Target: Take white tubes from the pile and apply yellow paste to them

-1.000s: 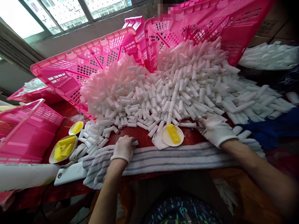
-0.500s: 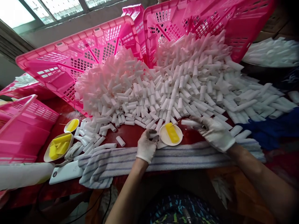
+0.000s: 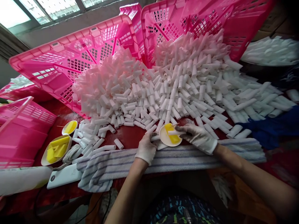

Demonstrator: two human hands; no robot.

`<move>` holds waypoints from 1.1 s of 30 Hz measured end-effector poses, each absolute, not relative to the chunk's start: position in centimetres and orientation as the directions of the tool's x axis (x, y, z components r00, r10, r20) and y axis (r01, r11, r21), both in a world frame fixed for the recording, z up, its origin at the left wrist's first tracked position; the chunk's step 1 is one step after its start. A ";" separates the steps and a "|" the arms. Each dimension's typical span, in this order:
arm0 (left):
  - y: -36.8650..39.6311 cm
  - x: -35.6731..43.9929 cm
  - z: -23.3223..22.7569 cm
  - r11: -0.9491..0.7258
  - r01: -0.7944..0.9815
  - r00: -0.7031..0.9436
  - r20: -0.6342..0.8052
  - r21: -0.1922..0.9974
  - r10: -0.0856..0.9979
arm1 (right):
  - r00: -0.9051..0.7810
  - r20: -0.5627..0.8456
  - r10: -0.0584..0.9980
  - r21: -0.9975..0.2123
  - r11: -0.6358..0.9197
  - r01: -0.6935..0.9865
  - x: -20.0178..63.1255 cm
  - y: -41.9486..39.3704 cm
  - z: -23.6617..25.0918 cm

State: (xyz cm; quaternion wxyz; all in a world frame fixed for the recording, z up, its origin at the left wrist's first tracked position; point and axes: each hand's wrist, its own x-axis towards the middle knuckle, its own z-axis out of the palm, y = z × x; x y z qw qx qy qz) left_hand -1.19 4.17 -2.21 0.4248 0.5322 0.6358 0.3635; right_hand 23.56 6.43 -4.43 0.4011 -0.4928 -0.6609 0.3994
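Observation:
My right hand [image 3: 198, 137], in a soiled white glove, is closed on a short white tube [image 3: 174, 133]. That tube lies across the yellow block [image 3: 168, 127] on a small white dish [image 3: 163, 137]; whether it touches the block I cannot tell. A thin stick lies at the block's upper edge. Just left of the dish, my gloved left hand [image 3: 147, 147] pinches another white tube [image 3: 155, 137], partly hidden by its fingers. Behind both hands spreads a large pile of white tubes [image 3: 149, 93].
Two pink crates [image 3: 53, 51] lean behind the pile. A striped towel [image 3: 187, 158] lies along the table's front edge. At left are a bowl of yellow pieces [image 3: 44, 152], a smaller dish [image 3: 76, 127], a white phone [image 3: 64, 176] and a pink basket [image 3: 21, 133]. Blue cloth [image 3: 266, 130] lies at right.
My right hand has moved left, bringing its tube over the yellow block in the dish. My left hand stays beside the dish with its tube.

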 end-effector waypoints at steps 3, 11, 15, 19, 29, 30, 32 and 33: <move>4.1 -1.3 -1.7 0.217 0.309 -0.081 -0.201 0.926 0.976 | -0.175 0.081 0.981 -0.953 0.127 0.274 23.4 5.8 -3.9; 3.9 -0.7 -0.8 0.316 0.211 -0.106 -0.299 0.925 0.948 | -0.159 0.003 0.987 -0.967 0.043 0.249 23.2 5.0 -3.5; 3.7 -0.5 -0.5 0.316 0.188 -0.100 -0.302 0.930 0.948 | -0.127 0.091 0.988 -0.940 0.128 0.315 23.1 4.2 -4.5; 3.4 -0.4 -0.2 0.317 0.166 -0.093 -0.306 0.934 0.948 | -0.149 0.189 0.971 -0.893 0.233 0.384 23.1 3.9 -5.1; 2.7 -0.4 0.3 0.297 0.150 -0.103 -0.284 0.943 0.953 | -0.142 0.224 0.964 -0.921 0.257 0.293 23.2 2.8 -4.3; 2.6 -0.4 0.2 0.299 0.139 -0.093 -0.289 0.944 0.953 | -0.098 0.191 0.977 -0.949 0.209 0.234 23.2 2.5 -3.8; 2.4 0.0 0.1 0.295 0.109 -0.049 -0.291 0.949 0.955 | -0.020 0.057 0.998 -0.993 0.059 0.100 23.2 2.3 -2.7; 2.3 0.2 0.2 0.290 0.090 -0.012 -0.290 0.953 0.957 | -0.008 -0.021 1.000 -0.998 -0.021 0.054 23.2 2.2 -2.1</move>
